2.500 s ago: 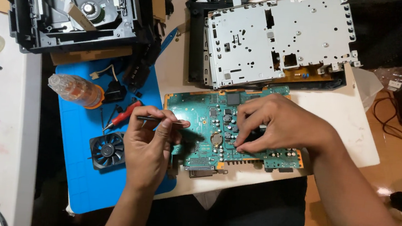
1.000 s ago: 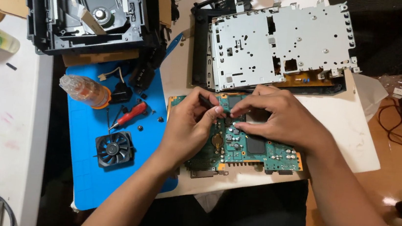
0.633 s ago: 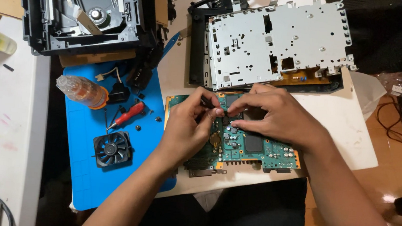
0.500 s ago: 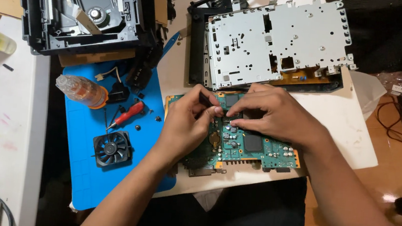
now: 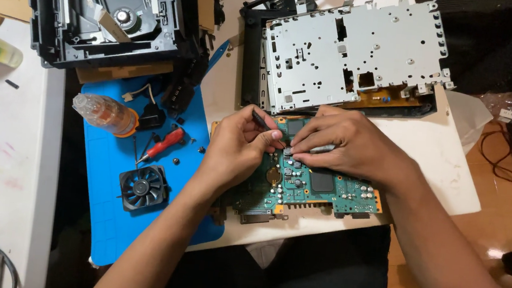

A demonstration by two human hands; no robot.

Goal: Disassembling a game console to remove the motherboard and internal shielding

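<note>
The green circuit board (image 5: 320, 191) lies flat on the white counter (image 5: 447, 175), just in front of the metal chassis (image 5: 352, 53). A slip here could scratch its small parts or knock one loose, I judge, because both tool tips meet close together. The left hand (image 5: 237, 148) pinches a thin dark tool (image 5: 261, 119), wrist angled inward; the right hand (image 5: 346, 146) arches over the board, gripping a grey tool (image 5: 321, 149).

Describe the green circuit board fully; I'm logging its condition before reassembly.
The green circuit board lies flat on the white tabletop, below the metal chassis. It is teal-green with an orange edge strip, small silver components, a dark square chip and connectors along its near edge. The left hand and right hand rest on its upper part, covering it.
</note>
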